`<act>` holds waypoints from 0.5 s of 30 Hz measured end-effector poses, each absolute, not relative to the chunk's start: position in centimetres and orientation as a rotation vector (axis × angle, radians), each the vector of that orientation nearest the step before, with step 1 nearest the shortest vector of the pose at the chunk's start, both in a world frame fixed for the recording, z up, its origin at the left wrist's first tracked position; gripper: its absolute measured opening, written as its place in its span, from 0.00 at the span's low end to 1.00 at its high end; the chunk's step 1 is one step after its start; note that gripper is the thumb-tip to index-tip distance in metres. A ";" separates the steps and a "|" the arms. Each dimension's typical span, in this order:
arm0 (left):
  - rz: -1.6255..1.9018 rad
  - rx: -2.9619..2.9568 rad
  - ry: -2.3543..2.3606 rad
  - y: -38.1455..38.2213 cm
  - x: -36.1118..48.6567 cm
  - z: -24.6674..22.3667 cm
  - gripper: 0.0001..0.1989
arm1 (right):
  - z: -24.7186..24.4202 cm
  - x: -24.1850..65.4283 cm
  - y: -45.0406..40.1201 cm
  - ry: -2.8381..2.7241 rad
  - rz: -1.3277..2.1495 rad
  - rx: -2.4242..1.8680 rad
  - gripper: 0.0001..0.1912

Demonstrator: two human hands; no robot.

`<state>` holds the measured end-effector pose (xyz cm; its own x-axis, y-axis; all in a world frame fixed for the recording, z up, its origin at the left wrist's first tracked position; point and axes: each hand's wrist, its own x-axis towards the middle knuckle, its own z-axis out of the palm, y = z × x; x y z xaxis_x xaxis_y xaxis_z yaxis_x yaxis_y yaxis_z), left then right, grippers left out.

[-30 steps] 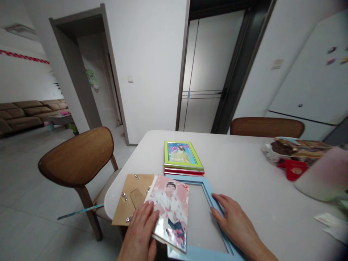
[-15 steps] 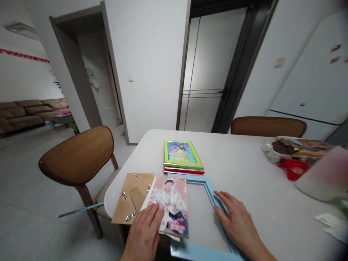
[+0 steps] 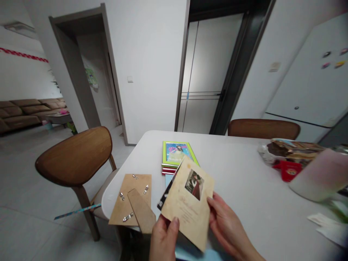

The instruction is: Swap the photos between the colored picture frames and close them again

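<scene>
Between my hands, tilted above the table, is a cream printed card (image 3: 187, 221) with a small photo and faint lettering. My left hand (image 3: 165, 237) pinches its lower left edge, thumb on top. On the right edge my right hand (image 3: 227, 224) grips it, also with the thumb in front. The edge of a dark sheet (image 3: 164, 198) shows behind the card. Beneath lies the light blue picture frame (image 3: 187, 252), mostly hidden by the card and hands. At the left, a brown backing board (image 3: 117, 214) with metal clips lies flat, its stand leg (image 3: 141, 213) partly swung out.
A green picture frame (image 3: 164, 155) tops a stack with red ones further back on the white table (image 3: 233, 163). Toward the right are a red packet (image 3: 290, 170), a plastic bag (image 3: 265, 152) and a pale pink container (image 3: 312, 177). Wooden chairs (image 3: 78, 156) stand around.
The pink photo I touched has gone from view; both hands now lift a cream card. My right hand has left the blue frame. The backing board's stand leg now sticks out.
</scene>
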<state>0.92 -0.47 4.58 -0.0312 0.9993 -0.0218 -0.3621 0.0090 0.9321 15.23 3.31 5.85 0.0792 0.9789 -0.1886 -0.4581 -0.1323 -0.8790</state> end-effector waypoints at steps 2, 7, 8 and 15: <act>1.368 1.041 1.058 -0.5 0.0 3.7 0.29 | 5.9 17.0 3.8 -0.700 1.410 -1.146 0.31; 1.024 1.905 1.125 -0.5 -1.7 2.3 0.26 | 4.9 19.8 5.0 -0.994 1.292 -1.465 0.30; 0.962 2.058 1.093 -0.5 -1.6 1.9 0.27 | 4.6 19.9 5.2 -1.049 1.243 -1.503 0.30; 0.730 2.559 1.038 -0.1 -1.2 0.6 0.24 | 3.8 18.6 6.2 -1.414 0.874 -1.615 0.25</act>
<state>-1.24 -0.10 0.64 0.6132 0.7100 0.3464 0.5659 -0.7007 0.4345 18.64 6.21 3.83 0.1362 0.9907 0.0066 0.4375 -0.0541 -0.8976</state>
